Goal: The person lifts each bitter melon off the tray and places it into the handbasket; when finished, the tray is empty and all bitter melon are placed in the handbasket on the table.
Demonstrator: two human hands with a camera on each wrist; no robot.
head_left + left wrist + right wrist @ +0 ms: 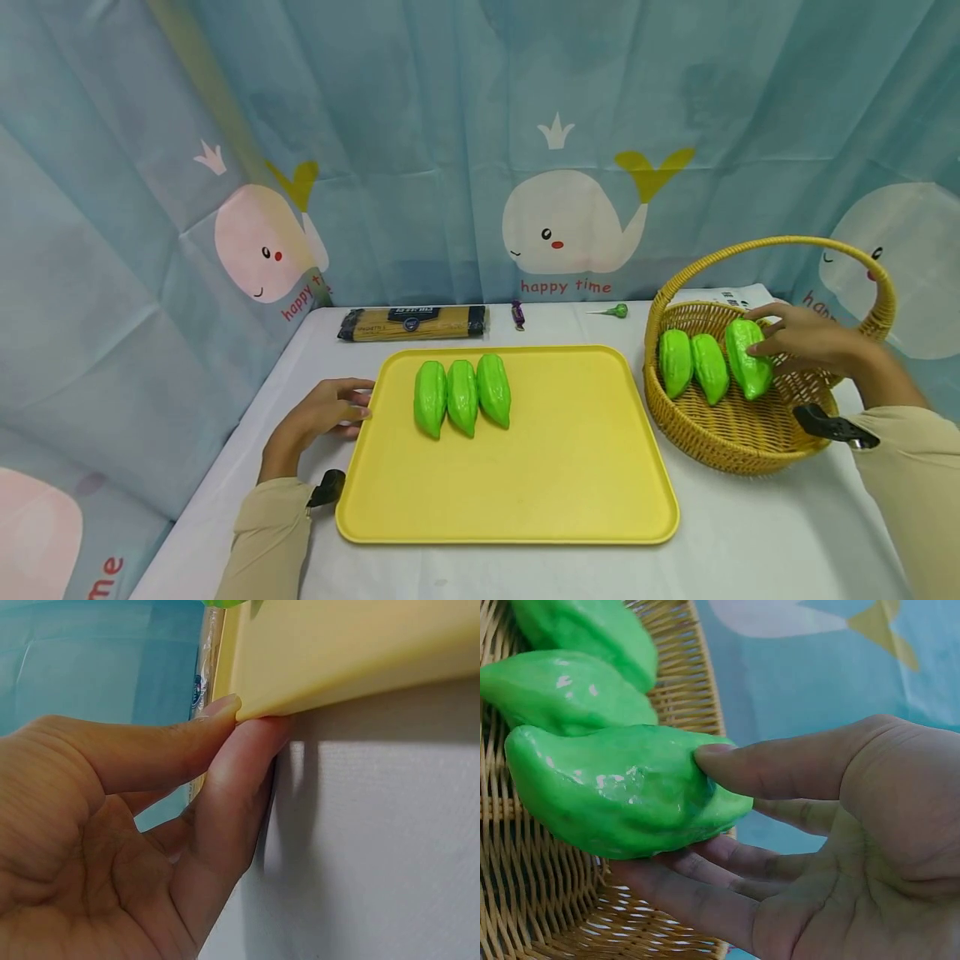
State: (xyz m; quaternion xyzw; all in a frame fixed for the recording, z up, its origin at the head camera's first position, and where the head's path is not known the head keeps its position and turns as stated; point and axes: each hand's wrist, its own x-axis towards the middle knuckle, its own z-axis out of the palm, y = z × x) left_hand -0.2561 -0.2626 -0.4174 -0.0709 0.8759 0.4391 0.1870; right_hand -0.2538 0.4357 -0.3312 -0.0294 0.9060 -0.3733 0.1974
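The green fruit (pixel 745 371) at the right sits inside the wicker basket (pixel 697 437), pinched by the right hand (pixel 813 343), thumb on top and fingers beneath; whether it is clear of the weave I cannot tell. Its skin looks slick, so a firm grip nearer its middle would likely steady it, and a straight lift should spare the two other fruits (pixel 710 369) beside it and miss the arched handle (pixel 772 240). The left hand (pixel 326 408) pinches the edge of the yellow tray (pixel 525 483), where three fruits (pixel 462 397) lie side by side; that hold should be light, lest the tray tip on the desk (pixel 495 575).
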